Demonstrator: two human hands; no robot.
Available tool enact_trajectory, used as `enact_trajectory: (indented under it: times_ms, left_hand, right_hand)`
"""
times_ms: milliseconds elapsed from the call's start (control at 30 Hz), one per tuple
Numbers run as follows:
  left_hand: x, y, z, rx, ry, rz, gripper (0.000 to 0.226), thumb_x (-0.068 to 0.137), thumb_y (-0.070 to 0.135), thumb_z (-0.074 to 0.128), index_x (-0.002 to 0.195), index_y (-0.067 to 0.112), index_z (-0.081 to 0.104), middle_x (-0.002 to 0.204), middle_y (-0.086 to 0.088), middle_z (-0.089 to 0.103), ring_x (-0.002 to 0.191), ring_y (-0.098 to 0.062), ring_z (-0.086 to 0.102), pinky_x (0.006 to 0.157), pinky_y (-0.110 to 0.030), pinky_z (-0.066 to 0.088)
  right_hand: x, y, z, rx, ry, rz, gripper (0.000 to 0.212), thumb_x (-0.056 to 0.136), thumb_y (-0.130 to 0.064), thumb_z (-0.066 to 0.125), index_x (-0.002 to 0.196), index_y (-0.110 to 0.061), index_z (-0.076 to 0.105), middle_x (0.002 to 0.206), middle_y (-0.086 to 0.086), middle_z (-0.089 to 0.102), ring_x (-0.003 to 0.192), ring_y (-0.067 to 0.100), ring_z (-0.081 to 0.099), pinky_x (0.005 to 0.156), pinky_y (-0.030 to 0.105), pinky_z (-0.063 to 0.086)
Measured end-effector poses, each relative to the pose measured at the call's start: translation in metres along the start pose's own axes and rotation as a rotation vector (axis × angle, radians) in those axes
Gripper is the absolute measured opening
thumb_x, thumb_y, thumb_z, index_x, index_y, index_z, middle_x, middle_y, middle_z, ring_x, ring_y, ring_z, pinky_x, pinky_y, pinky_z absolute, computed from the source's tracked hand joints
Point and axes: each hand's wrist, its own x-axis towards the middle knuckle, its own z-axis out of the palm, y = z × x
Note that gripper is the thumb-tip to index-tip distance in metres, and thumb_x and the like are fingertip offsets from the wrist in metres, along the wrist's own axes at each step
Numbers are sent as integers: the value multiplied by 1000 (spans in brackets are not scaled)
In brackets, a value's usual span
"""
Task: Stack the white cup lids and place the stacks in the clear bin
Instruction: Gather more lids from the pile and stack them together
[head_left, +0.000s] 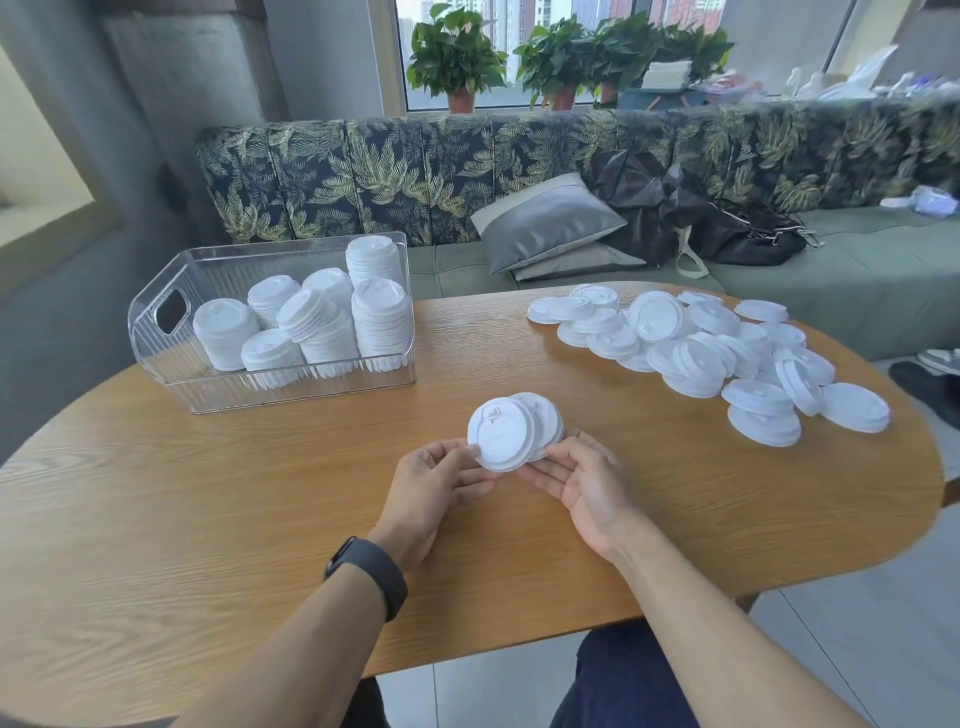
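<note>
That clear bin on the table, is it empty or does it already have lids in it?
Partly filled. The clear bin holds several stacks of white lids, some upright, one leaning.

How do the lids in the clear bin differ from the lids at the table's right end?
The lids in the clear bin are nested in stacks, some upright, some leaning; the lids on the right lie in a loose, overlapping pile. The bin's walls contain the stacks; the pile spreads over bare table. Both are white, round cup lids.

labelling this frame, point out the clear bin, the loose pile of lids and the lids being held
clear bin (156, 312): head view, left end wall by the handle cutout
loose pile of lids (696, 358): head view, middle of the heap
held lids (501, 434): head view, face of the front lid
</note>
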Motion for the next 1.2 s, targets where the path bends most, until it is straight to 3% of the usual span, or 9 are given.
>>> enact_trajectory:
  times_ms: [233,500,733,867,967,1200]
  left_hand:
    - [-1,0,0,-16,-22,24,25,102,16,64,122,0,63,103,-16,79,96,-24,78,83,-29,63]
    - [-1,-4,2,49,21,70,26,103,15,64,124,-1,62,105,-17,79,100,-28,77,85,-32,63]
    - [-3,-6,3,89,37,94,24,101,13,65,122,0,64,102,-12,80,97,-26,78,81,-32,64]
    - [-5,-7,3,109,43,111,23,101,15,67,120,3,65,101,-8,80,96,-22,78,81,-31,64]
    - [-4,-8,3,121,44,112,26,99,17,69,121,3,65,101,-9,80,97,-24,78,84,-35,64]
    - [-4,-8,4,110,70,146,28,101,30,66,114,7,73,102,-9,80,92,-25,78,76,-29,62]
  right_hand:
    - [0,2,2,-54,10,-8,17,101,3,50,115,-1,61,103,21,77,98,32,76,87,41,61]
    - [0,6,6,-229,-49,-38,31,105,-3,51,128,-15,67,115,8,78,105,25,75,86,35,61]
    - [-1,10,7,-242,-22,-72,33,109,-10,46,135,-19,64,114,3,78,94,21,75,77,34,62]
    - [-5,7,10,-258,-53,-96,28,108,-26,53,127,-17,71,112,7,78,98,23,75,79,35,62]
    - [-6,9,10,-279,-10,-132,25,101,-24,66,124,-17,73,108,6,79,100,23,76,78,34,63]
    - [-9,14,11,-375,55,-177,13,98,-22,69,103,-17,79,92,6,80,84,23,76,69,35,64]
